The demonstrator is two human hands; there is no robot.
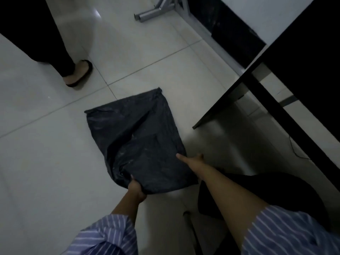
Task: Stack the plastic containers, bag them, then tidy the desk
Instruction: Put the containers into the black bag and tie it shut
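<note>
Black bag (136, 137) flat on the pale tiled floor (46, 162), just beside the dark counter (276, 92). Left hand (136, 189) curled tight round the bag's near corner; right hand (191, 159) at the bag's right edge, thumb out straight, fingers hidden, so grip hard to tell. Far off at top left, another person's sandalled foot (79, 74).

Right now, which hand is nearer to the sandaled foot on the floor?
Left. The left hand grips the near corner of the black bag, on the same side as the sandaled foot. The right hand touches the bag's right edge, farther from it.
</note>
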